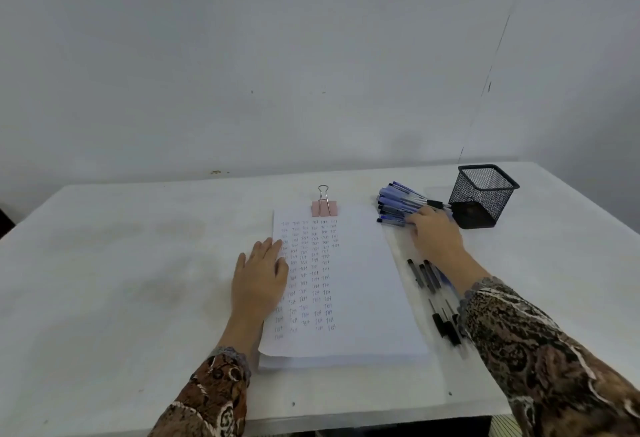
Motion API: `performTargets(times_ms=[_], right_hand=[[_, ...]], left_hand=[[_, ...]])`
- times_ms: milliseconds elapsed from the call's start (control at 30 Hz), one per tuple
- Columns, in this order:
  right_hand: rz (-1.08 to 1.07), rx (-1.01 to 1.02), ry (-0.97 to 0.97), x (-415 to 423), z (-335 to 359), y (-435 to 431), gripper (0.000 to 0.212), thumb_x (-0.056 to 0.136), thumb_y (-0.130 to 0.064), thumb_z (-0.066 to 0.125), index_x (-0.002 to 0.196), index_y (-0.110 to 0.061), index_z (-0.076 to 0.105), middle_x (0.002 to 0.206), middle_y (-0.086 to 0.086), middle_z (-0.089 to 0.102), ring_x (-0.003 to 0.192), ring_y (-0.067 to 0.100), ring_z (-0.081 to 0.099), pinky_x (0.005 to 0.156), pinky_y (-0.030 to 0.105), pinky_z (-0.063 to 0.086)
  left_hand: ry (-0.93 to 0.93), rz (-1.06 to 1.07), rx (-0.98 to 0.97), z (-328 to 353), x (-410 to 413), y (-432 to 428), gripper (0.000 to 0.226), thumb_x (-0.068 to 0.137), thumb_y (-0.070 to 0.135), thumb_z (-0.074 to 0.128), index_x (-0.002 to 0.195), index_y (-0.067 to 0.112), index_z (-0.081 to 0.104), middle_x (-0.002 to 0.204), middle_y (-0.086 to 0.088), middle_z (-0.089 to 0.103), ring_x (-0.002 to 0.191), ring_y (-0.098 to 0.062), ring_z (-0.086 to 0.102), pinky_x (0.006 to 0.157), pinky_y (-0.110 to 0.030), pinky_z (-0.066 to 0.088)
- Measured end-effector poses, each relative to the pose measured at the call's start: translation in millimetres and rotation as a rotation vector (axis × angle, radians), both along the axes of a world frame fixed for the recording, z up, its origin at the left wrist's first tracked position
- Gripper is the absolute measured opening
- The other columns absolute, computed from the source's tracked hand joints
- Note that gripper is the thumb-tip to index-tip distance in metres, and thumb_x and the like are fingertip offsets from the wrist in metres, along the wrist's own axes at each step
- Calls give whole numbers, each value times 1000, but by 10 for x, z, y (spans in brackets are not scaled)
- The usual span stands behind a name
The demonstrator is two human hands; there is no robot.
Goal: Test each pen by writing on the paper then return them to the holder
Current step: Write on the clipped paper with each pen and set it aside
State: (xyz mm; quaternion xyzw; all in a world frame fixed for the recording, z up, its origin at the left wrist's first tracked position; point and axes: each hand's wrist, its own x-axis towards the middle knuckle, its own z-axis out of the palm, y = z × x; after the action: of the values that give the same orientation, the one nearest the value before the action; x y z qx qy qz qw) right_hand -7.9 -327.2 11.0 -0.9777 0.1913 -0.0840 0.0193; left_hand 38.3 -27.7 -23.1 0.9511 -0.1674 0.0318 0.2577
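Near right: loose black ballpoint pens [437, 301] under your right forearm. Centre: white paper stack [367, 284], many "Test" rows written. Your left hand [259, 277] flat, fingers straight, pinning paper's left edge. Your right hand [437, 236] on blue-capped pen pile [398, 199]; pinching or just touching, cannot tell. Far right: black wire-mesh square holder [485, 194], no pens standing in it. Likely returns all pending.

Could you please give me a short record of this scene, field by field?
paper: stack, rows of writing on top sheet
binder clip: pink, at its top edge
left hand: flat on paper's left edge
right hand: on the blue pens, grip unclear
black pens: lying right of the paper
holder: black mesh, upright, no pens sticking out
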Motion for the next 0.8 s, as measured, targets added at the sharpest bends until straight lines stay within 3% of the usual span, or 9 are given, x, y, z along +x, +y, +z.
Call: performTargets(times_ms=[167,300,467,600,800], right_hand=[[-40,-97,-7,86,-9,-31,24,96,-26,47,116,-16,56,123,7,52,122,27,43,100,39,34],[-43,-39,-13,103,-11,-74,18,95,-20,46,107,-12,57,117,9,56,112,28,50,92,37,39],[-44,31,35,127,25,-50,24,94,-21,50,111,-8,59,118,13,54,111,32,52,90,41,47],[11,39,24,108,59,-40,17,93,-16,50,104,-9,62,113,12,55,103,32,56,83,38,49],[77,-14,-13,125,66,15,21,93,-3,42,109,-6,55,118,13,51,102,33,56,79,38,45]], left_hand=[[-4,-3,10,-5,11,6,46,98,28,28,144,21,28,153,2,22,142,-13,12,116,-35,3],[-1,-1,-5,-9,13,7,46,98,27,29,143,21,29,152,2,23,142,-14,12,116,-36,3],[2,0,4,-7,19,3,46,98,28,28,144,22,27,153,3,21,142,-13,11,116,-35,2],[6,1,7,1,19,3,46,98,28,27,144,22,27,153,3,20,142,-12,10,116,-34,1],[-4,-3,6,-8,16,13,46,98,28,28,143,21,28,153,2,22,142,-13,11,116,-35,2]])
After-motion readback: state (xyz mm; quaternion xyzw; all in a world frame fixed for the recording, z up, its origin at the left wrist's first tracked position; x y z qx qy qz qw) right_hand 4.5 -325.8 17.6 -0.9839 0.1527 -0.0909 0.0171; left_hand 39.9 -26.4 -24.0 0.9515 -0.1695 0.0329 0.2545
